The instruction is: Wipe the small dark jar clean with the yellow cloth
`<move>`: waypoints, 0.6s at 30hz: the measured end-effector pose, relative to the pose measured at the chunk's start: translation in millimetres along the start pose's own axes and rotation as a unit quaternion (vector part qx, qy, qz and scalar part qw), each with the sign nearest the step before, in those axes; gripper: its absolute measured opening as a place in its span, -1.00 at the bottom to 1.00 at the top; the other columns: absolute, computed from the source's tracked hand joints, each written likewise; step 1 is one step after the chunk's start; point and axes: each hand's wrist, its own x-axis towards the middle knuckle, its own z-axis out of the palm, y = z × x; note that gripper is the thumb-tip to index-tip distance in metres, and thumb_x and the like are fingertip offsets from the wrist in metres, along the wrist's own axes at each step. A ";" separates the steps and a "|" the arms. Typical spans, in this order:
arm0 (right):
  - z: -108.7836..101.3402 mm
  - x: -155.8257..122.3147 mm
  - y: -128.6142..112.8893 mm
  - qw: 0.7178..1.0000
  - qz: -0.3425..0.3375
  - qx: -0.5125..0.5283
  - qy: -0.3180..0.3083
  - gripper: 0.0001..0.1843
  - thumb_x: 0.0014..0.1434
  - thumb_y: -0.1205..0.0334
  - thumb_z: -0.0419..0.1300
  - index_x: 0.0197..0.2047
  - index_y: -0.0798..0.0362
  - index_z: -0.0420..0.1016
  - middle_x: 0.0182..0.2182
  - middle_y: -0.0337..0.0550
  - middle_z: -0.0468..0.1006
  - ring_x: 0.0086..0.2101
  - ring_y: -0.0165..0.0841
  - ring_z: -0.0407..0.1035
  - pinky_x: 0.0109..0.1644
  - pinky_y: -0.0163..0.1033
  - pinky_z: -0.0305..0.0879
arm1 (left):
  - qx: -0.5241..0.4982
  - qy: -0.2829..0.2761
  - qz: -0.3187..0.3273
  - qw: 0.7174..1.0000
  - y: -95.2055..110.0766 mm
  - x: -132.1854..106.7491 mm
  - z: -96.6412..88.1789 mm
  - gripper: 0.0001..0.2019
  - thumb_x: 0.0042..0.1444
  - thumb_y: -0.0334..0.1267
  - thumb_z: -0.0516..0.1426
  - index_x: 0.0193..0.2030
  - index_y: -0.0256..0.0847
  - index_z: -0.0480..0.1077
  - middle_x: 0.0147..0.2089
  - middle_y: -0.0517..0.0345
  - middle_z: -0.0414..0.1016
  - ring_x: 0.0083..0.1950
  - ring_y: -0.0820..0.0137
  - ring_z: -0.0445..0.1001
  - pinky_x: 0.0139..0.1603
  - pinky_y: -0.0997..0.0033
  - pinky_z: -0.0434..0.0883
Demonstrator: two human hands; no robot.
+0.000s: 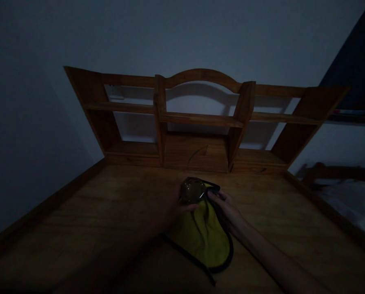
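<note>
The room is very dim. My left hand (176,204) is closed around a small round dark glassy object (192,191) held just above the wooden desk (78,220). My right hand (228,208) pinches the upper edge of a yellow cloth with a dark border (202,239), right beside that object. The cloth hangs down from both hands and spreads over the desk toward me. What the round object is cannot be made out in the gloom.
A wooden hutch with shelves and an arched top (201,118) stands at the back of the desk against a pale wall. Raised wooden rails run along the desk's left and right sides. A bed with pale bedding (348,196) lies off to the right.
</note>
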 end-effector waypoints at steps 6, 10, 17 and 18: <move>4.7 -3.7 -4.4 0.999 0.025 0.024 -0.030 -0.64 0.07 0.11 0.36 -0.09 0.08 0.52 -0.23 -0.07 0.62 -0.23 -0.19 0.52 -0.10 -0.11 0.44 | 0.065 -0.005 0.048 0.997 -4.1 -2.3 0.1 -0.07 -0.22 -0.14 0.40 0.26 -0.17 0.02 0.15 -0.09 0.33 0.17 0.07 0.35 0.16 0.01 0.36; 8.6 -7.7 -5.8 0.997 0.031 0.030 -0.059 -0.62 0.09 0.10 0.35 -0.04 0.06 0.50 -0.16 -0.09 0.60 -0.16 -0.20 0.50 0.00 -0.10 0.38 | 0.104 -0.057 0.094 0.988 6.0 -1.7 -2.7 -0.03 -0.22 -0.14 0.41 0.30 -0.10 0.00 0.26 -0.09 0.19 0.27 0.07 0.21 0.25 0.01 0.27; 6.3 -4.4 -5.1 0.994 0.065 0.020 -0.090 -0.60 0.13 0.08 0.32 -0.01 0.06 0.48 -0.10 -0.09 0.58 -0.09 -0.23 0.46 0.04 -0.15 0.34 | 0.173 -0.072 0.128 0.974 10.2 -5.3 -2.4 -0.01 -0.26 0.04 0.39 0.29 -0.14 0.03 0.21 -0.12 0.16 0.24 0.10 0.22 0.19 0.08 0.34; 5.5 -3.1 -3.9 0.993 0.070 0.018 -0.089 -0.60 0.13 0.06 0.31 -0.01 0.08 0.49 -0.12 -0.08 0.58 -0.10 -0.22 0.46 0.03 -0.15 0.35 | 0.174 -0.076 0.127 0.974 10.6 -5.5 -2.6 -0.01 -0.27 0.05 0.39 0.28 -0.14 0.04 0.20 -0.11 0.19 0.22 0.10 0.24 0.19 0.08 0.35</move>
